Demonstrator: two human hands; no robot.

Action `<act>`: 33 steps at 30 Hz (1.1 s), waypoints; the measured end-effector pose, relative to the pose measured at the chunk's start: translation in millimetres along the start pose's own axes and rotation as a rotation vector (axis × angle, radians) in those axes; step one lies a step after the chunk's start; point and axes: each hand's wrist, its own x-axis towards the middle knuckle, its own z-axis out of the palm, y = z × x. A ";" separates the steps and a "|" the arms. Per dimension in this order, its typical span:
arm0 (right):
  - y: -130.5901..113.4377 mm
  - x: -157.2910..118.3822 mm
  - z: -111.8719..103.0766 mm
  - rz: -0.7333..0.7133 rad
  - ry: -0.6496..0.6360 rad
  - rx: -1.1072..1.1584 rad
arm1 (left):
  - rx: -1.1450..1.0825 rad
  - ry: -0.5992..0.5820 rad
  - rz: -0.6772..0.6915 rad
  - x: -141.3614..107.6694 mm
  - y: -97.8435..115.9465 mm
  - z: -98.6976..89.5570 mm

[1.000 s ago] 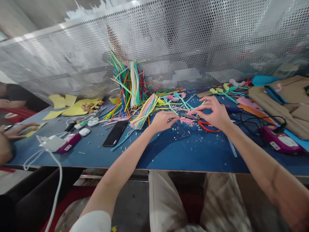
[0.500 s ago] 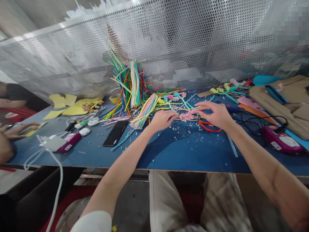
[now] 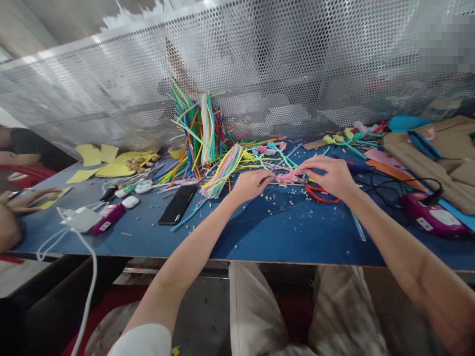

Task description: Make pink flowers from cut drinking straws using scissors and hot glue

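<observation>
A pink fuzzy piece lies between my hands above the blue table. My left hand pinches its left end. The fingers of my right hand are closed on its right end. Red-handled scissors rest on the table just below my right hand. To the left of my left hand lies a bundle of pastel pipe cleaners. Small coloured scraps are scattered below the pink piece.
A black phone, a purple device with a white charger and yellow paper are at the left. Upright pipe cleaners stand before a perforated metal screen. Cardboard and a second purple device lie right. Another person's hand is far left.
The fingers of my right hand have drawn together on the pink piece's right end. My left hand has hardly moved.
</observation>
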 end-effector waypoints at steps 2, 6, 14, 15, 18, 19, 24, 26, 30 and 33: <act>-0.6 0.0 1.6 -0.006 -0.001 0.006 | 0.015 0.001 -0.005 0.0 0.0 0.7; -4.9 -1.6 5.0 0.060 0.013 0.023 | 0.059 -0.001 0.003 0.1 1.1 0.8; -15.7 -3.8 6.4 0.157 -0.012 0.015 | 0.086 -0.013 0.048 1.1 4.1 1.2; -15.4 -3.7 6.0 0.156 -0.018 0.014 | 0.073 -0.019 0.046 1.0 3.7 1.2; -13.0 -3.1 3.3 0.144 -0.038 0.007 | 0.033 -0.030 0.038 0.9 1.7 -0.1; -12.1 -2.9 1.9 0.141 -0.045 0.007 | 0.021 -0.030 0.035 0.9 1.0 -1.1; -9.6 -2.8 -1.8 0.135 -0.055 0.043 | -0.017 -0.023 0.028 1.4 0.3 -7.1; -9.5 -3.4 -0.6 0.136 -0.055 0.054 | -0.016 -0.027 0.022 1.5 1.2 -8.4; -10.4 -4.7 3.2 0.146 -0.075 0.050 | 0.010 -0.043 0.004 0.9 2.9 -8.4; -11.7 -5.3 4.9 0.133 -0.091 0.032 | 0.035 -0.045 0.005 0.1 3.8 -7.1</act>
